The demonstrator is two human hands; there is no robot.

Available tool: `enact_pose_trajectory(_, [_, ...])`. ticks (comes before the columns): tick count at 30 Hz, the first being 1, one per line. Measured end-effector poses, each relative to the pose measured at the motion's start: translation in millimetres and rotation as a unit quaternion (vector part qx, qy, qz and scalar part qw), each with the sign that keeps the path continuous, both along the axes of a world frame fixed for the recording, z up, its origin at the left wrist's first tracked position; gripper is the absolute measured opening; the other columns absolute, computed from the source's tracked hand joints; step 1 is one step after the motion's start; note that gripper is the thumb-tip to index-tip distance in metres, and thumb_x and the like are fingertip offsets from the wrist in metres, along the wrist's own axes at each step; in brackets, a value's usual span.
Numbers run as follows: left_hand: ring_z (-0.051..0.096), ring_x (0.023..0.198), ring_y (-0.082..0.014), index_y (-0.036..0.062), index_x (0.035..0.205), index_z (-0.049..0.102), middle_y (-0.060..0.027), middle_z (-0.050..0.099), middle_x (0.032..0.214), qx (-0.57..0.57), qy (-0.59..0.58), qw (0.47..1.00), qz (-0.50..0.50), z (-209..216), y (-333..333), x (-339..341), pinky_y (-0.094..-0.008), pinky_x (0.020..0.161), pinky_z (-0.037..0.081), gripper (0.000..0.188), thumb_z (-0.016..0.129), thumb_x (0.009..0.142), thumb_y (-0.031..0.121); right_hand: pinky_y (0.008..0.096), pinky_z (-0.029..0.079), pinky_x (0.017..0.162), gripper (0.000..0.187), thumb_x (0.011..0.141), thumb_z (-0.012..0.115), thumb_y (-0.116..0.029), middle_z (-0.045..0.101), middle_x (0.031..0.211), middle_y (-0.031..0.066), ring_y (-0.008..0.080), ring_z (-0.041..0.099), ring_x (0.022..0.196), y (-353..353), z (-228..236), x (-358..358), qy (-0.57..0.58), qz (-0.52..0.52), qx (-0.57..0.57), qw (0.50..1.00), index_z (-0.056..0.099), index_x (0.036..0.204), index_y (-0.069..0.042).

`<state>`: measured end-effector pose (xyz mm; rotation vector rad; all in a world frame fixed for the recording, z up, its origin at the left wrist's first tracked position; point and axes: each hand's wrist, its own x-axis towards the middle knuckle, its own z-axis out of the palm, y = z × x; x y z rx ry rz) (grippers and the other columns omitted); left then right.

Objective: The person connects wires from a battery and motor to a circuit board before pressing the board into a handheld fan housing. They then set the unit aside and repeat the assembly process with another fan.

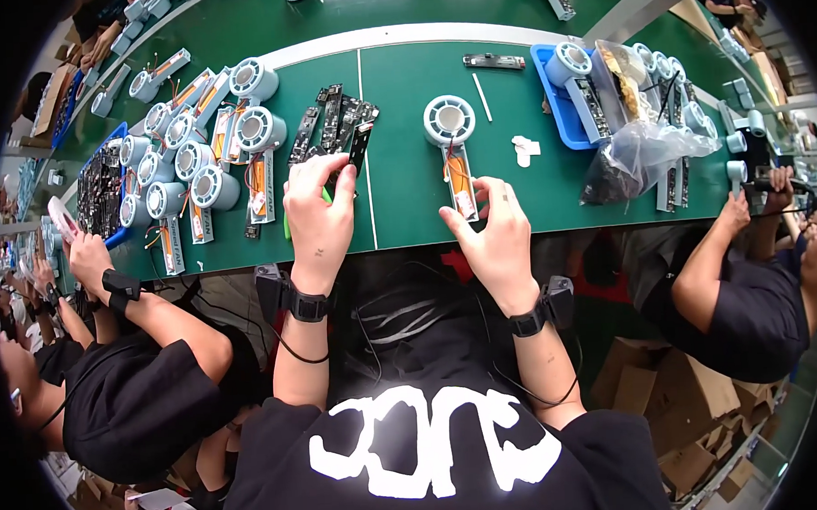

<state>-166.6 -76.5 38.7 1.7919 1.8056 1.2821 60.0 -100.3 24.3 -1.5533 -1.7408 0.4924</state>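
My left hand [320, 209] is closed, its fingertips pinching a narrow black circuit board [360, 145] that points up and away. Just beyond it lies a loose pile of similar circuit boards [331, 112]. Bright green parts [287, 226] of something mostly hidden show beside the palm. In front of me, a light-blue handheld fan [449, 121] lies with its round head pointing away. Its handle is uncovered, showing an orange battery [457, 168] and thin wires. My right hand [496, 228] grips the handle's near end between thumb and fingers.
Several fan bodies [214, 186] crowd the left, beside a blue bin of circuit boards [102, 182]. Beyond the fan lie a dark strip part [493, 62], a white stick [482, 97] and white paper pieces [524, 150]. A blue tray [547, 85] and plastic bags [641, 158] stand right. Co-workers sit on both sides.
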Motion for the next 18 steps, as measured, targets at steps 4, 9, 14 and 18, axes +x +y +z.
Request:
enact_pose_trajectory(4, [0.069,0.089,-0.0237,-0.0014,0.107,0.064,-0.0136,0.072,0.099,0.036,-0.099,0.994,-0.026,-6,-2,11,-0.0331,0.078,0.053,0.015,0.065,0.095,0.007,0.033,0.051,0.067,0.032,0.081,0.081,-0.011,0.066,0.091,0.0104,0.0199,0.062,0.075,3,-2,8,0.063,-0.014,-0.013,0.998,0.063,0.105,0.0])
enact_pose_trajectory(9, [0.071,0.089,-0.0224,-0.0018,0.113,0.055,-0.0164,0.071,0.103,-0.142,-0.527,0.823,-0.156,-12,-8,25,-0.0326,0.081,0.056,0.017,0.06,0.097,0.003,0.0294,0.052,0.067,0.019,0.081,0.079,-0.001,0.068,0.085,0.008,0.0163,0.063,0.071,12,-11,8,0.115,0.043,0.055,0.991,0.068,0.097,0.0])
enact_pose_trajectory(14, [0.071,0.09,-0.0242,0.0011,0.107,0.054,-0.0169,0.07,0.104,-0.222,-0.648,0.686,-0.247,-36,-12,35,-0.0369,0.084,0.059,0.011,0.056,0.097,-0.001,0.0286,0.053,0.069,0.019,0.08,0.078,0.001,0.069,0.088,0.0089,0.0169,0.066,0.074,30,-11,6,0.108,0.041,0.092,0.989,0.071,0.098,0.0])
enact_pose_trajectory(18, [0.071,0.089,-0.0246,-0.0001,0.123,0.052,-0.0135,0.065,0.105,-0.214,-0.588,0.727,-0.283,-47,-8,37,-0.0391,0.083,0.061,0.025,0.053,0.097,0.0,0.0274,0.054,0.071,0.023,0.08,0.078,0.003,0.071,0.09,0.0101,0.0177,0.068,0.078,43,-12,5,0.113,0.08,0.097,0.986,0.073,0.102,-0.001])
